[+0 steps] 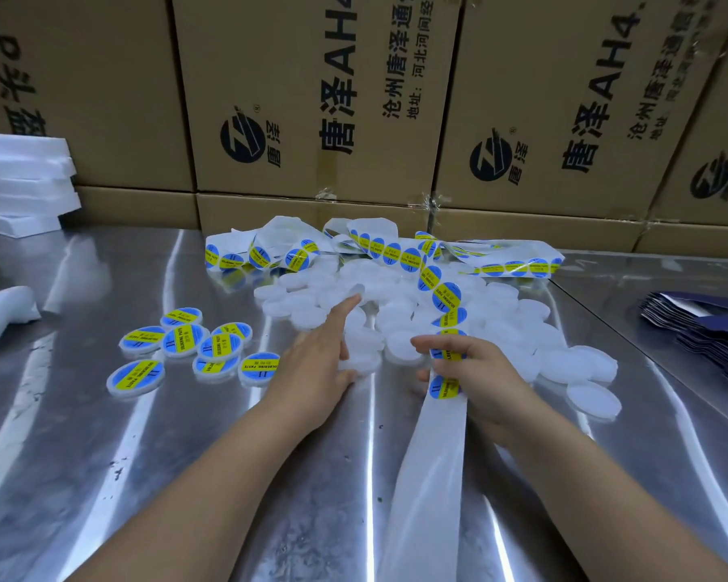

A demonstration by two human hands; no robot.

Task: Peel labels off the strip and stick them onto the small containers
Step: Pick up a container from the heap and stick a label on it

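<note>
A heap of small white round containers (pixel 400 312) lies in the middle of the metal table (pixel 102 455). A long white backing strip (pixel 429 476) with round blue-and-yellow labels (pixel 446 294) runs from the table's back over the heap toward me. My right hand (pixel 475 371) holds the strip, its fingers curled round it near a label. My left hand (pixel 320 367) reaches into the heap with straight fingers and touches a plain container (pixel 360 363). Several labelled containers (pixel 202 350) lie grouped to the left.
Cardboard boxes (pixel 312 119) form a wall at the back. A stack of white foam sheets (pixel 22 186) sits at the far left, a white bag (pixel 1 317) below it. Dark blue flat cartons (pixel 707 333) lie at the right edge.
</note>
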